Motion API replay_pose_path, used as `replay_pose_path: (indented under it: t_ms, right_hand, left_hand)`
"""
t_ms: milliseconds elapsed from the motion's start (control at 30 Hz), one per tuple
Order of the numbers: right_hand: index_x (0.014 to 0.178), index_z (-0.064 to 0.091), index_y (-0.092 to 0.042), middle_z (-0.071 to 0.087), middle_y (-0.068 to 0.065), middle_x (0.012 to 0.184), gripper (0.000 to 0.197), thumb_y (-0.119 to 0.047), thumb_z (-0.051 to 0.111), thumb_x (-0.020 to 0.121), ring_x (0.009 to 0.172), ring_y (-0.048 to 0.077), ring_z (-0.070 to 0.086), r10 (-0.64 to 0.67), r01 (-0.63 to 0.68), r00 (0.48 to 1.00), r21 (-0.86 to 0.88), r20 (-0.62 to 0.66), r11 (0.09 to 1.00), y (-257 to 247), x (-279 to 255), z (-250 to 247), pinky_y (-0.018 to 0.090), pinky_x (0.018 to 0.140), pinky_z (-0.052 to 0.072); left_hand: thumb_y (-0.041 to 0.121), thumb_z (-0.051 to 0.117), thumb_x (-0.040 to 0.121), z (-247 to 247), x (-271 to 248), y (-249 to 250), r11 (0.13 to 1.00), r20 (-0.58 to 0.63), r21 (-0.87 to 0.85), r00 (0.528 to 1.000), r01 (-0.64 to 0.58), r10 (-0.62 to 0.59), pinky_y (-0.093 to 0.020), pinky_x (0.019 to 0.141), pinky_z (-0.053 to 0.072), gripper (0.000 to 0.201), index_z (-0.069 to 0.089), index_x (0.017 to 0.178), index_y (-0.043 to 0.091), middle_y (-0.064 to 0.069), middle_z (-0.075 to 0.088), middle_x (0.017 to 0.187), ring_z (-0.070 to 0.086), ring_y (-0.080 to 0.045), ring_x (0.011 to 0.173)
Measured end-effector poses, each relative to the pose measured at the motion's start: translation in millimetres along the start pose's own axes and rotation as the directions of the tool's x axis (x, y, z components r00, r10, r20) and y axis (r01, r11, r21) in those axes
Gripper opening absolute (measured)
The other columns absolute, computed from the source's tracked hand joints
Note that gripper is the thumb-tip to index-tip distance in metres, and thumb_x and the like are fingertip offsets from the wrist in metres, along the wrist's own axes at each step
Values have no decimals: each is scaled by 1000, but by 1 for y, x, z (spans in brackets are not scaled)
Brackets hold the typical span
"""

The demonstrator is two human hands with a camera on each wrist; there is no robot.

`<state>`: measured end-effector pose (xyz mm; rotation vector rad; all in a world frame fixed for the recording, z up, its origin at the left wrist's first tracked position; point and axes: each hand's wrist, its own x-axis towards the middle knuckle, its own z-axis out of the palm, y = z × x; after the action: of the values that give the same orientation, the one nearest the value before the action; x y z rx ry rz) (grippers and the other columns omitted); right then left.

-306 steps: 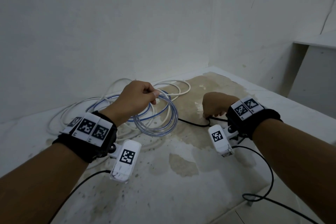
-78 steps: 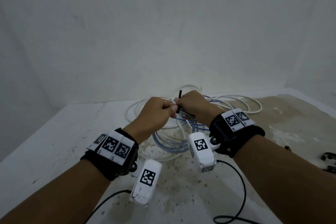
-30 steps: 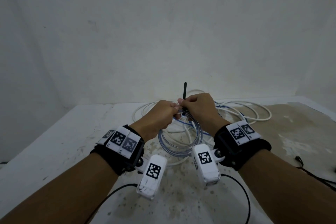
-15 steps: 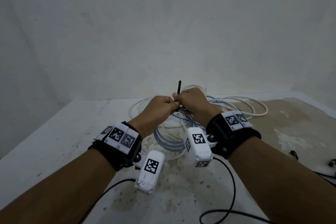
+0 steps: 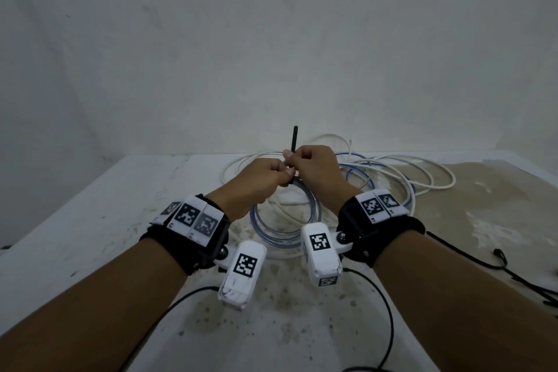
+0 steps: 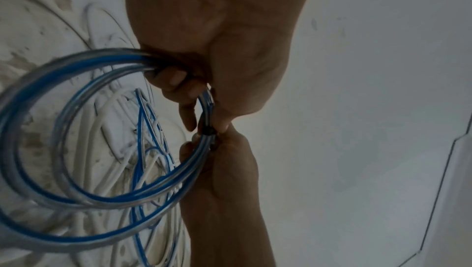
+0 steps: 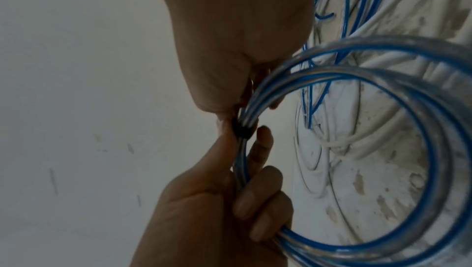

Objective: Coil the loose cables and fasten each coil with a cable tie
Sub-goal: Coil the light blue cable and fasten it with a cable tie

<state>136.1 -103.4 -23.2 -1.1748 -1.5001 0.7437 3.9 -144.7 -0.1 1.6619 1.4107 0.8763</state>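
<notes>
A coil of clear cable with a blue core (image 5: 285, 222) hangs between my hands above the stained white table (image 5: 90, 220). My left hand (image 5: 279, 174) grips the top of the coil (image 6: 76, 196), fingers curled round the strands. A black cable tie (image 5: 294, 142) is looped round the strands, seen as a dark band in the left wrist view (image 6: 208, 131) and the right wrist view (image 7: 240, 130). My right hand (image 5: 300, 160) pinches the tie, whose tail stands straight up above the knuckles. The tie's head is hidden by the fingers.
Loose white cables (image 5: 401, 174) and a thin blue cable (image 5: 353, 174) lie tangled on the table behind the hands, against the wall. Black cords and small black pieces (image 5: 501, 255) lie at the right edge. The table's left edge runs diagonally toward me.
Ten seconds ago the left hand held the coil alone while the right reached to the table's right side. Now the tie circles the coil, and its tail sticks up longer than half a second ago.
</notes>
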Motion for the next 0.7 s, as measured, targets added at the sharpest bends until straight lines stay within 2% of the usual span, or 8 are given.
replay_pose_path:
  t_ms: [67, 133, 233, 333, 400, 500, 600, 700]
  right_hand:
    - [67, 67, 3, 64, 23, 65, 39, -28, 68, 90, 56, 20, 54, -19, 19, 1000, 19, -8, 1000, 1, -1, -1, 40, 61, 49]
    - [68, 71, -5, 68, 16, 64, 33, -30, 68, 90, 60, 24, 63, -25, 25, 1000, 29, -16, 999, -1, -2, -1, 42, 64, 54]
    - [68, 70, -5, 66, 5, 57, 32, -24, 67, 93, 55, 20, 64, 17, -18, 1000, 99, 15, 995, -6, -3, -3, 33, 52, 52]
    - [66, 66, 0, 62, 12, 55, 35, -21, 64, 95, 47, 24, 57, 57, -66, 997, 149, 60, 987, -10, -4, -6, 30, 49, 48]
    - [72, 64, 5, 61, 18, 60, 34, -17, 60, 97, 47, 27, 57, 96, -112, 991, 199, 89, 974, -12, -7, -7, 32, 48, 50]
    - [83, 64, 4, 65, 17, 71, 28, -13, 52, 101, 50, 25, 61, 193, -226, 973, 350, 127, 909, -18, -11, -7, 31, 46, 52]
    - [89, 63, -1, 72, 13, 83, 25, -14, 47, 103, 65, 24, 67, 294, -329, 944, 478, 149, 814, -26, -11, -4, 32, 46, 52]
    - [87, 61, -3, 71, 13, 83, 26, -15, 45, 104, 66, 24, 65, 355, -374, 924, 526, 142, 764, -31, -9, -1, 28, 42, 47]
  left_hand:
    - [27, 58, 97, -3, -1, -1, 1000, 16, -22, 1000, -13, 13, -22, 45, 24, 21, 64, 85, 10, 3, 67, 74, 33, -6, 43]
    - [26, 60, 96, -5, 1, 1, 999, 8, -27, 1000, -29, 29, -21, 45, 24, 23, 68, 84, 9, 6, 70, 67, 33, -6, 42]
    - [24, 57, 98, -5, -1, 8, 997, 43, -47, 997, -55, 57, -20, 44, 25, 23, 72, 87, 11, -4, 74, 80, 32, -8, 44]
    - [16, 48, 102, -2, -5, 12, 991, 92, 25, 988, -128, 125, -5, 42, 34, 25, 68, 101, 0, -5, 68, 84, 49, 4, 40]
    - [17, 46, 103, -1, -4, 9, 989, 109, 64, 986, -133, 126, -5, 43, 34, 28, 68, 100, -1, -2, 65, 79, 50, 6, 43]
    - [24, 48, 102, 0, 2, 2, 990, 105, 97, 990, -100, 89, -18, 45, 29, 31, 65, 90, 3, -3, 65, 80, 46, 3, 44]
    - [20, 48, 102, 2, 3, 2, 991, 70, 96, 994, -93, 87, -15, 41, 29, 33, 66, 95, -7, -3, 63, 78, 44, 5, 41]
    - [13, 51, 98, 5, 1, 11, 990, 47, 89, 993, -110, 106, -9, 43, 33, 25, 68, 90, -4, -6, 63, 75, 48, 5, 41]
